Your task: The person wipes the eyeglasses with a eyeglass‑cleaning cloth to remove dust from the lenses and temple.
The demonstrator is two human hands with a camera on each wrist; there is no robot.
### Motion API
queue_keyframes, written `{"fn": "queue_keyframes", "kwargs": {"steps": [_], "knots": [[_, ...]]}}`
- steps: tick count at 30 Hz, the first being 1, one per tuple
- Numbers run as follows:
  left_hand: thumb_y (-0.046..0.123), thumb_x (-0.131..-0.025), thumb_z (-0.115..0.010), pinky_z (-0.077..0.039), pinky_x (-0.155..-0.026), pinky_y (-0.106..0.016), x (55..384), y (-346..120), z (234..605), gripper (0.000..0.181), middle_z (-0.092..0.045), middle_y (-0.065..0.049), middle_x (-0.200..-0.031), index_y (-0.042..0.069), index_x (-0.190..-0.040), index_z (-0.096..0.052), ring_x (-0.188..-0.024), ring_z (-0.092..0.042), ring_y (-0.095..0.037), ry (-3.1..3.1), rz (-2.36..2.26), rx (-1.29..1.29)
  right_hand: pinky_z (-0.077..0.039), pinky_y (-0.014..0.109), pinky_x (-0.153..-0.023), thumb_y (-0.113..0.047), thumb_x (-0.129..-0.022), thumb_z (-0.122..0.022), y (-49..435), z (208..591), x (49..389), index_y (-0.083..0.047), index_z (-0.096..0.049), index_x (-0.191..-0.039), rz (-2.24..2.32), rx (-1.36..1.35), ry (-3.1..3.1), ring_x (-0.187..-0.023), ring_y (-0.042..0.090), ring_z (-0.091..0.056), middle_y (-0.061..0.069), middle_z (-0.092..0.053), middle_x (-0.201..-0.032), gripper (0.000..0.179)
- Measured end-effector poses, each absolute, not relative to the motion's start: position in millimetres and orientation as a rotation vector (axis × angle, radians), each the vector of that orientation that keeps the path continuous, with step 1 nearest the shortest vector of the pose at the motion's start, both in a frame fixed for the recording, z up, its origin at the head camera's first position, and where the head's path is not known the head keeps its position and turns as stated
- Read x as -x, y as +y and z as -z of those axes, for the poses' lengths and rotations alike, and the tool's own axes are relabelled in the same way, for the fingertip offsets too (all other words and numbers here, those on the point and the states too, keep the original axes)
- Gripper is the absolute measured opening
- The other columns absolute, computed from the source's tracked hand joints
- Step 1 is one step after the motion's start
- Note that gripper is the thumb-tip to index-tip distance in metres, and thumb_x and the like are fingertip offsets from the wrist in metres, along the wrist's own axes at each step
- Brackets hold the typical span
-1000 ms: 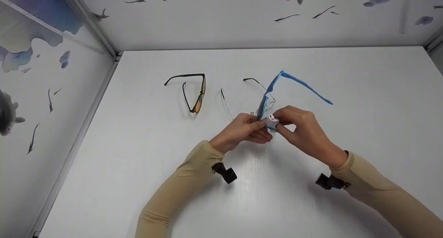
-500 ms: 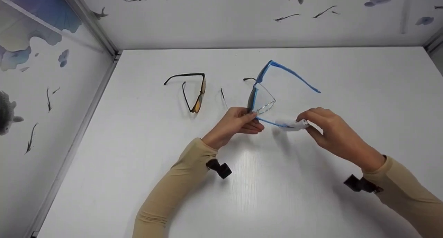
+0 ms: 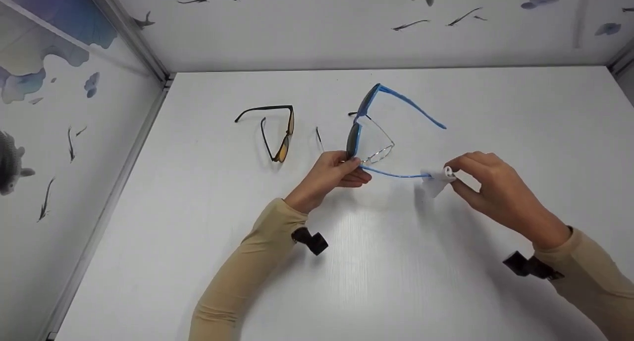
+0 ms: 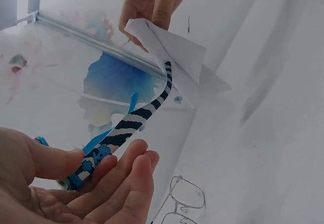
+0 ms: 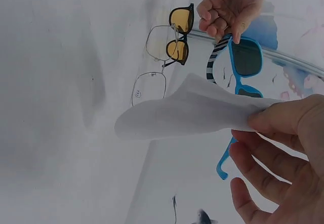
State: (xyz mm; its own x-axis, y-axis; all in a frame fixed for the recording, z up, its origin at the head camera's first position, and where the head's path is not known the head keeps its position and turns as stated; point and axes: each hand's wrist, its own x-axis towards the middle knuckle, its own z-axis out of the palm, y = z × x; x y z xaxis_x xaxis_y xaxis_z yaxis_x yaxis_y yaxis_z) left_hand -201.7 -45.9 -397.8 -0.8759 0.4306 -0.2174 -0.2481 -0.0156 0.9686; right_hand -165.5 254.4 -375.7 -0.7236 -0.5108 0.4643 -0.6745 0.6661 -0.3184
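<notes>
Blue sunglasses with dark lenses are held up over the table, temples spread. My left hand pinches them near the hinge of the closer temple, thumb on top. That temple shows black and white stripes in the left wrist view. My right hand pinches a white wiping cloth between thumb and fingers. The cloth lies around the striped temple's tip. Behind the left hand, thin metal-framed glasses with clear lenses stand on the table, partly hidden by the sunglasses and hand.
Black-framed glasses with amber lenses rest on the white table, left of the metal-framed pair. A white panel with painted fish rises along the back edge. Another painted panel stands at the left.
My right hand has slid the cloth rightward along the closer temple from near the hinge to its tip. My left hand has shifted the sunglasses slightly left and away from me.
</notes>
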Motion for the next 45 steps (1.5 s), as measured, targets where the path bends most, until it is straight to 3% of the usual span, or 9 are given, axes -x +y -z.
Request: {"fn": "queue_keyframes", "kwargs": {"steps": [3, 8, 10, 17, 26, 34, 41, 45], "knots": [[0.005, -0.102, -0.047, -0.053, -0.084, -0.034, 200.8, -47.2, 398.3, 0.02, -0.068, -0.022, -0.099, -0.011, -0.112, -0.053, -0.093, -0.068, -0.027, 1.811, -1.955, -0.186, -0.041, 0.03, -0.063, 0.017, -0.069, -0.074, 254.5, 377.7, 163.0, -0.001, -0.065, -0.094, -0.703, -0.839, -2.543, -0.075, 0.021, -0.059, 0.008, -0.068, -0.088, 0.032], [0.005, -0.102, -0.046, -0.053, -0.085, -0.034, 201.0, -50.2, 400.8, 0.019, -0.068, -0.022, -0.098, -0.011, -0.112, -0.053, -0.094, -0.068, -0.028, 1.812, -1.975, -0.173, -0.038, 0.01, -0.072, 0.019, -0.069, -0.073, 257.7, 381.3, 161.6, 0.0, -0.065, -0.093, -0.783, -0.764, -2.531, -0.076, 0.02, -0.063, 0.006, -0.067, -0.086, 0.031], [0.005, -0.102, -0.046, -0.052, -0.085, -0.035, 201.0, -50.5, 401.0, 0.02, -0.068, -0.022, -0.098, -0.011, -0.112, -0.052, -0.094, -0.068, -0.028, 1.805, -1.975, -0.18, -0.038, 0.008, -0.075, 0.019, -0.069, -0.073, 256.6, 382.7, 162.0, 0.0, -0.065, -0.093, -0.793, -0.789, -2.53, -0.077, 0.02, -0.064, 0.006, -0.067, -0.087, 0.032], [0.006, -0.102, -0.047, -0.053, -0.084, -0.034, 197.2, -39.2, 399.7, 0.023, -0.069, -0.02, -0.097, -0.013, -0.115, -0.052, -0.091, -0.069, -0.026, 1.785, -1.945, -0.183, -0.046, 0.02, -0.074, 0.017, -0.066, -0.079, 237.3, 389.2, 162.8, -0.001, -0.067, -0.09, -0.728, -0.883, -2.444, -0.085, 0.02, -0.063, 0.008, -0.065, -0.093, 0.033], [0.008, -0.102, -0.045, -0.055, -0.079, -0.035, 189.3, -21.6, 404.8, 0.018, -0.069, -0.017, -0.086, -0.006, -0.098, -0.055, -0.078, -0.07, -0.022, 1.718, -1.956, -0.199, -0.047, 0.038, -0.071, 0.015, -0.063, -0.083, 206.8, 399.9, 165.7, -0.002, -0.069, -0.089, -0.718, -0.956, -2.34, -0.086, 0.029, -0.056, 0.014, -0.06, -0.095, 0.034], [0.007, -0.1, -0.047, -0.05, -0.06, -0.023, 181.0, -9.2, 411.0, 0.017, -0.067, -0.008, -0.075, -0.003, -0.095, -0.06, -0.061, -0.059, -0.012, 1.767, -1.926, -0.192, -0.043, 0.041, -0.069, 0.008, -0.07, -0.08, 180.3, 408.0, 165.7, -0.003, -0.069, -0.09, -0.767, -1.02, -2.254, -0.081, 0.029, -0.056, 0.013, -0.06, -0.093, 0.025], [0.01, -0.099, -0.051, -0.048, -0.057, -0.021, 181.6, -5.6, 411.2, 0.016, -0.065, -0.005, -0.07, -0.002, -0.094, -0.062, -0.06, -0.057, -0.013, 1.792, -1.953, -0.153, -0.041, 0.042, -0.069, 0.007, -0.075, -0.076, 175.7, 409.5, 165.1, -0.004, -0.071, -0.093, -0.782, -1.06, -2.187, -0.08, 0.03, -0.055, 0.013, -0.061, -0.091, 0.021], [0.01, -0.099, -0.051, -0.047, -0.056, -0.022, 181.1, -4.9, 412.1, 0.018, -0.063, -0.005, -0.068, -0.005, -0.094, -0.061, -0.057, -0.055, -0.011, 1.789, -1.913, -0.166, -0.041, 0.043, -0.07, 0.01, -0.071, -0.078, 182.0, 410.4, 163.8, -0.003, -0.07, -0.091, -0.74, -1.047, -2.202, -0.081, 0.031, -0.056, 0.013, -0.061, -0.09, 0.026]]}}
